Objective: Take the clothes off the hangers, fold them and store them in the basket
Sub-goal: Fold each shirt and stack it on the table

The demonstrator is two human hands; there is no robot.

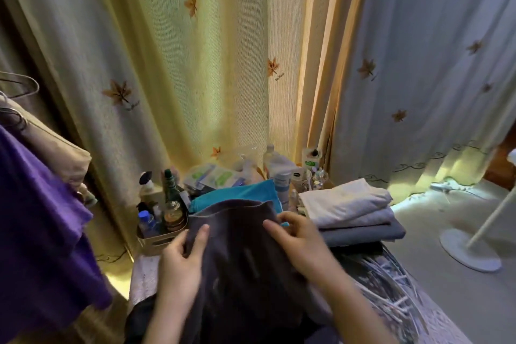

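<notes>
A dark brown garment (240, 254) lies spread in front of me at the bottom centre. My left hand (181, 268) grips its left edge, thumb on top of the cloth. My right hand (296, 240) pinches its upper right edge near the hem. A teal garment (240, 194) lies under and behind the brown one. A stack of folded clothes (351, 209), white on grey, sits to the right. On the left a purple shirt (36, 218) and a beige garment (53, 148) hang on wire hangers (19, 86).
Bottles and toiletries (167, 204) crowd a small tray (156, 241) behind the garment, with packets and tubes (282, 184) beside them. Leaf-patterned curtains (195, 64) hang behind. A pile of white hangers (391, 296) lies at the lower right. A white fan base (469, 251) stands on the floor.
</notes>
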